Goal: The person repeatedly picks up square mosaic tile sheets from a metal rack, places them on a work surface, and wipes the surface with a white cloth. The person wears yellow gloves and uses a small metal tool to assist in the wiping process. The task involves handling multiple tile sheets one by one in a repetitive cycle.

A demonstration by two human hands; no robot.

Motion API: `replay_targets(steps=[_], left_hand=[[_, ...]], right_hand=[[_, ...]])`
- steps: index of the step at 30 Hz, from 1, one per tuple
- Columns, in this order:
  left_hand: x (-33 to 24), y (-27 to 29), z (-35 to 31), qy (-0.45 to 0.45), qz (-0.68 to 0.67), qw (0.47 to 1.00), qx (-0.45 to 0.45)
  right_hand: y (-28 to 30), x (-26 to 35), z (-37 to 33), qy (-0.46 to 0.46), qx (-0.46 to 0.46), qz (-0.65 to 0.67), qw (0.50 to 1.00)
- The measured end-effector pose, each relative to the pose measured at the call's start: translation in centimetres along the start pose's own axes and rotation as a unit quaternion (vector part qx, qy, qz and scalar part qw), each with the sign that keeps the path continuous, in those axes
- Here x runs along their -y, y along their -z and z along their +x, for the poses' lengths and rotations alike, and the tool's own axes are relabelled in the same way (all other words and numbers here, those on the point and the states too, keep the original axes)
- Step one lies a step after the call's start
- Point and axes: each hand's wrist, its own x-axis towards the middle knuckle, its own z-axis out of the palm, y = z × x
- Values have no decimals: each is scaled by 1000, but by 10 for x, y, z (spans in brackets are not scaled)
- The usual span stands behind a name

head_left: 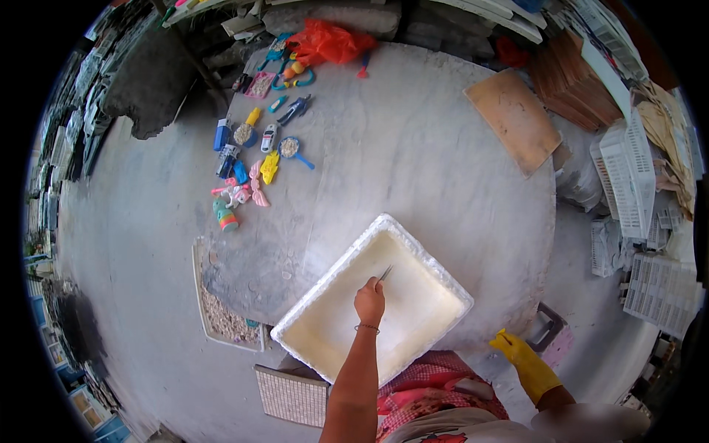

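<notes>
My bare left hand (369,303), with a thin bracelet at the wrist, reaches over the white foam box (428,266). Its fingers are closed around slim metal tweezers (386,272), whose pointed tips face the far side. The box sits at an angle on the near edge of the large grey table (413,148), and its pale inner floor shows nothing lying on it. Off to the right of the box, clear of the table, my right hand (523,360) wears a yellow glove. Its fingers are curled together; whatever they may hold is too small to make out.
Small toys (267,139) and a red plastic bag (325,43) lie at the table's far left. A brown board (515,122) rests at the far right. Below the left edge stands a tray of small pale pieces (230,317). White plastic crates (628,177) are stacked at right.
</notes>
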Motion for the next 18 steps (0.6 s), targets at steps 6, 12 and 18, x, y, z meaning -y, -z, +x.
replay_targets(steps=[6,12,18], left_hand=[[8,9,-10,-48,-76,996,5],[19,49,-40,-55,-150,987,33],[36,77,-69,-59,-173,983,29]], right_hand=[[9,47,0,-149,94,-12,984],[-59,223,-22,-46,199,-79,976],[-163,261,34,276,173,-397,858]])
